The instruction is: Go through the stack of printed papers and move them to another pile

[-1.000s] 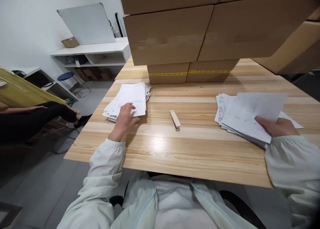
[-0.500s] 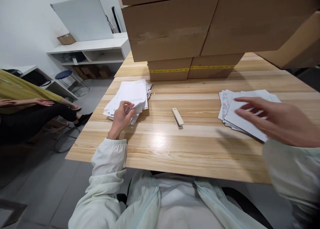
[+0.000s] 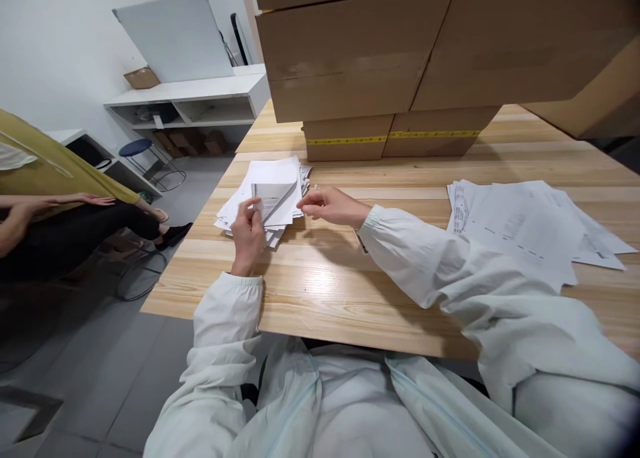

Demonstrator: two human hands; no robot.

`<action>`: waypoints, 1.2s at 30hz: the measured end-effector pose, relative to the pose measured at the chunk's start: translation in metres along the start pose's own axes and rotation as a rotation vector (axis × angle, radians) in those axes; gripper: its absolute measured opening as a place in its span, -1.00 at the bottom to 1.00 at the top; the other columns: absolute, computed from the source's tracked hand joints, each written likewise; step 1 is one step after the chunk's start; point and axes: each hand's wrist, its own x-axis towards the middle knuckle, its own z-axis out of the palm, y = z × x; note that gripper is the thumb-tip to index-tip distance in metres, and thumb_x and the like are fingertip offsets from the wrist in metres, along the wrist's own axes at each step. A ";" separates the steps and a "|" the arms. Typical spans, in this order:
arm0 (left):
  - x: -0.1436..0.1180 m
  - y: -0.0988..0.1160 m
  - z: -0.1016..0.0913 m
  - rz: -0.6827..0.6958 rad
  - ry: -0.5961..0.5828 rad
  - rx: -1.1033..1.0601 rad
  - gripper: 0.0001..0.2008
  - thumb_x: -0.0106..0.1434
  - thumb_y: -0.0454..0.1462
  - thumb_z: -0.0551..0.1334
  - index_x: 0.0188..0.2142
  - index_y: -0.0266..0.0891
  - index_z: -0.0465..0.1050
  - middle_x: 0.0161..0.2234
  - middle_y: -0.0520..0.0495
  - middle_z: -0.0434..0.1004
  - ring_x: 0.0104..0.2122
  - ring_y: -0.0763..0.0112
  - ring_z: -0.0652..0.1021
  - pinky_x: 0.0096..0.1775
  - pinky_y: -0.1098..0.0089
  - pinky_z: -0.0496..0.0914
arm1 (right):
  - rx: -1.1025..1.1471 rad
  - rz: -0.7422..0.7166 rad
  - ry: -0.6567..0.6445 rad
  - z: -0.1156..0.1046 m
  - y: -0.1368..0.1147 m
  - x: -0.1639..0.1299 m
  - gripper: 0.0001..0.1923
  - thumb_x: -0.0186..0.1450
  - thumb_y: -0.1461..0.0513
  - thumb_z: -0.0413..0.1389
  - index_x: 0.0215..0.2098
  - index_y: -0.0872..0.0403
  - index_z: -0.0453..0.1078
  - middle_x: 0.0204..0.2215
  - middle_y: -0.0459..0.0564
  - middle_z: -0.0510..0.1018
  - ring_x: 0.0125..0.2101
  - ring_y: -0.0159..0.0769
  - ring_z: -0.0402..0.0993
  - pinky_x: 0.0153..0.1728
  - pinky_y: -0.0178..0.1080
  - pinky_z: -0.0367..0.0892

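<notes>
My left hand (image 3: pixel 247 235) pinches the near corner of a sheet of paper (image 3: pixel 269 196), which is bent up off the left paper stack (image 3: pixel 273 168) so its printed underside shows. My right hand (image 3: pixel 333 206) is beside the right edge of that stack. Its fingers are drawn together at the paper's edge, and whether they grip anything is hidden. Below the right wrist a stapler (image 3: pixel 361 243) lies on the table, mostly covered by the sleeve. To the right, a second stack of printed sheets (image 3: pixel 525 228) lies spread out with no hand on it.
Cardboard boxes (image 3: pixel 350 58) are piled at the back of the wooden table (image 3: pixel 320 311), the lower ones banded with yellow tape. Another person (image 3: pixel 65 171) sits at the left, hands over the lap. A stool (image 3: pixel 136 147) and white shelves (image 3: pixel 215 98) stand behind.
My right hand has left the right stack, whose top sheets now lie spread wider, and crossed to the left stack. My left hand has lifted the sheet's corner further.
</notes>
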 end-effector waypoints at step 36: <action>-0.006 0.007 -0.001 -0.229 -0.109 -0.226 -0.74 0.14 -0.14 0.38 -0.24 -0.23 0.71 -0.23 -0.10 0.74 -0.15 0.21 0.67 -0.05 0.30 0.51 | 0.617 0.329 0.211 0.040 0.006 0.041 -0.69 0.43 0.34 0.12 -0.50 0.16 0.36 -0.59 -0.10 0.50 -0.55 -0.49 0.44 -0.41 -0.41 0.45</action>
